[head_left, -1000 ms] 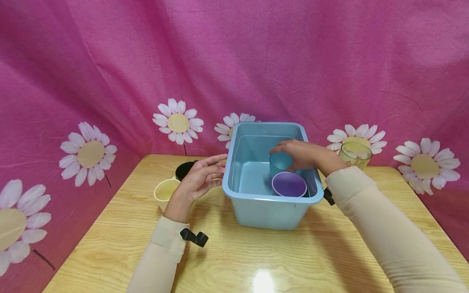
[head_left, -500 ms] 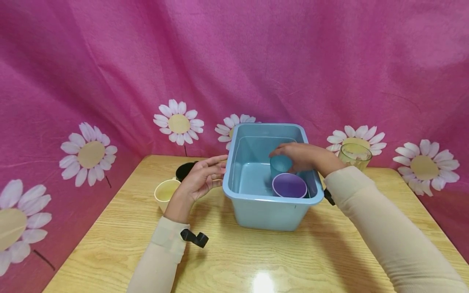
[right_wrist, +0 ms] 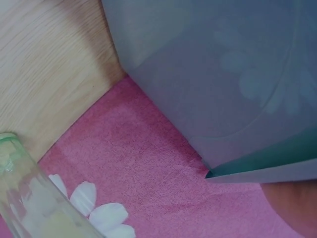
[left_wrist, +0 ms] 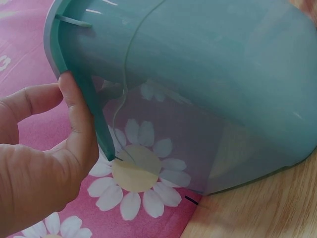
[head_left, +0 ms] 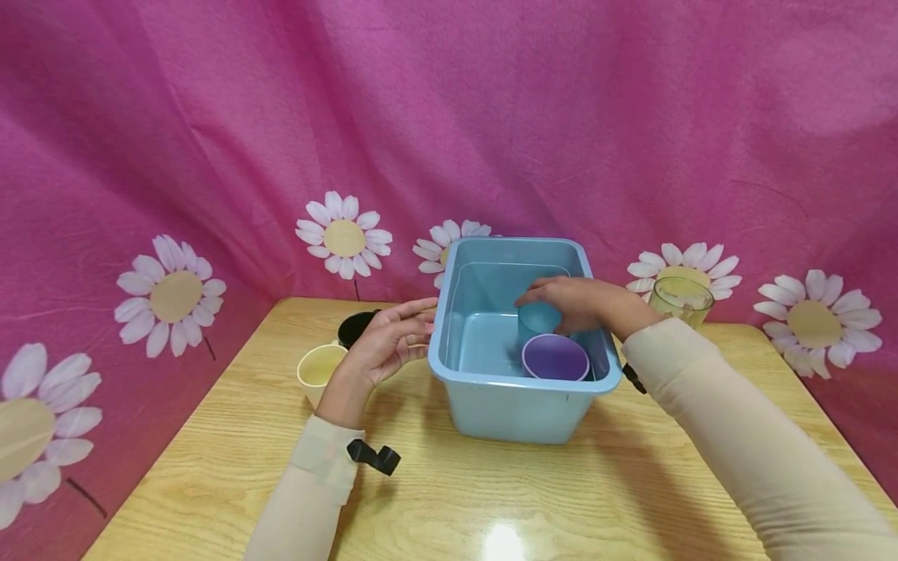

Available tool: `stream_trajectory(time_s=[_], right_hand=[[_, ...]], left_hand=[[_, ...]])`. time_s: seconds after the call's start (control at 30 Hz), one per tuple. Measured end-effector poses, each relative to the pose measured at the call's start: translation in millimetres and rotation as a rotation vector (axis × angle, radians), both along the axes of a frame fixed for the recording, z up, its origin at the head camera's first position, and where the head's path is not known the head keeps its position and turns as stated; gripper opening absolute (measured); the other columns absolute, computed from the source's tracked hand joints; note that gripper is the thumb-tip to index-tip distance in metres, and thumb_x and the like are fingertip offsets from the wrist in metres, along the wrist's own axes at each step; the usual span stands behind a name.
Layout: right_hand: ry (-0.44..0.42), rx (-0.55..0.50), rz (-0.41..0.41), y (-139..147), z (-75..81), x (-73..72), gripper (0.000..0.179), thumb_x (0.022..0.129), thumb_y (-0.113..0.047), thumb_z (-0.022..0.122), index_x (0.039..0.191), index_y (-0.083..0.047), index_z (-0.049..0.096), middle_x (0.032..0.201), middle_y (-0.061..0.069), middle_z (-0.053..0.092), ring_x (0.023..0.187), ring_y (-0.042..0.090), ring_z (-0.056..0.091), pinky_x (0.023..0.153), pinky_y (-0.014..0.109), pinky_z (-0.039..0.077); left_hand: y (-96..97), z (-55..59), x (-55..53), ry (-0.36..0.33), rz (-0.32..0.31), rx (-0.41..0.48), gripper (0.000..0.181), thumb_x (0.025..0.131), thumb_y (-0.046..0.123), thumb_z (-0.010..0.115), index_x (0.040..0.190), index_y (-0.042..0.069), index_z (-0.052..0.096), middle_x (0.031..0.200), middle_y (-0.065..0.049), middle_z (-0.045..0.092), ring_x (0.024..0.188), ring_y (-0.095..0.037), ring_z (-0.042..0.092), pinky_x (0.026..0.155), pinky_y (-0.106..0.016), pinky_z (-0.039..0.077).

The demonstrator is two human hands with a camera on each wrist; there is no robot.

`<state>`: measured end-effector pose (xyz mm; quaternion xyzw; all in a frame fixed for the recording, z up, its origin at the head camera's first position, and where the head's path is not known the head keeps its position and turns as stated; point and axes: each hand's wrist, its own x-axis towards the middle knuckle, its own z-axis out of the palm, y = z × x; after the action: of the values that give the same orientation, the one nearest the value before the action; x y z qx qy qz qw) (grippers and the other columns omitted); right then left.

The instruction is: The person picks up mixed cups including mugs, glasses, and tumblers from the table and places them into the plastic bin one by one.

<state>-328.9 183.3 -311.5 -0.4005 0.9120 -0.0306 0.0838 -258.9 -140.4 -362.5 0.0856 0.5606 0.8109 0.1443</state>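
On the left we see a cream cup (head_left: 322, 366), yellowish inside, near the left edge of the wooden table (head_left: 449, 491). Just behind it sits a black cup (head_left: 356, 326), partly covered by the left hand (head_left: 389, 339). That hand's fingers are apart and loosely extended, their tips touching the outside of the left rim of the blue bin (head_left: 515, 409). We find the bin pale and glossy, with rounded corners, a broad lip and walls narrowing downward. Inside it, by the right wall, is the teal cup (head_left: 537, 318), plain, round-mouthed and a deeper blue-green than the bin. Touching or just beside it, we cannot tell which, a purple cup (head_left: 556, 357) with a pale rim occupies the bin's near right corner. The right hand (head_left: 578, 302) reaches over the bin's right edge, clamped on the teal cup. Farther right, we see a yellow-green glass (head_left: 684, 300), see-through, toward the table's far right corner.
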Motion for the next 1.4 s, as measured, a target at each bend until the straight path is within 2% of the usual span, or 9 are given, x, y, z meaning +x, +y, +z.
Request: stream_trajectory(time_s=[0.5, 0.93, 1.23, 1.4], right_hand=[[0.007, 0.047, 0.02, -1.7, -0.8, -2.9, 0.069, 0.079, -0.006, 0.088, 0.142, -0.014, 0.061, 0.138, 0.016, 0.057, 0.128, 0.04, 0.055, 0.102, 0.057, 0.05], [-0.004, 0.082, -0.006, -2.9, -0.4, -3.2, 0.069, 0.082, -0.006, 0.085, 0.145, -0.015, 0.059, 0.146, 0.017, 0.056, 0.135, 0.041, 0.05, 0.106, 0.059, 0.045], [-0.017, 0.052, -0.019, -2.1, 1.1, -1.4, 0.07, 0.082, -0.008, 0.086, 0.146, -0.012, 0.058, 0.147, 0.016, 0.056, 0.138, 0.039, 0.049, 0.11, 0.057, 0.043], [-0.014, 0.025, -0.022, -0.9, 5.3, 1.3, 0.07, 0.081, -0.006, 0.086, 0.145, -0.011, 0.059, 0.146, 0.017, 0.056, 0.137, 0.041, 0.05, 0.107, 0.058, 0.045]], left_hand=[[-0.7, -0.3, -1.2, 0.0, -0.006, 0.003, 0.052, 0.098, -0.004, 0.057, 0.149, -0.003, 0.046, 0.109, -0.009, 0.068, 0.081, -0.017, 0.071, 0.075, -0.03, 0.061], [-1.9, -1.2, -1.5, 0.009, -0.001, -0.005, 0.051, 0.099, -0.002, 0.057, 0.149, -0.001, 0.048, 0.111, -0.009, 0.069, 0.084, -0.018, 0.072, 0.078, -0.031, 0.061], [-1.5, -2.5, -2.2, 0.01, -0.001, -0.012, 0.051, 0.099, -0.002, 0.057, 0.149, -0.001, 0.048, 0.111, -0.008, 0.069, 0.084, -0.018, 0.072, 0.078, -0.031, 0.061], [-2.1, -2.3, -2.1, 0.003, 0.003, -0.019, 0.051, 0.099, -0.001, 0.057, 0.149, 0.0, 0.048, 0.113, -0.009, 0.069, 0.085, -0.018, 0.071, 0.079, -0.031, 0.061]])
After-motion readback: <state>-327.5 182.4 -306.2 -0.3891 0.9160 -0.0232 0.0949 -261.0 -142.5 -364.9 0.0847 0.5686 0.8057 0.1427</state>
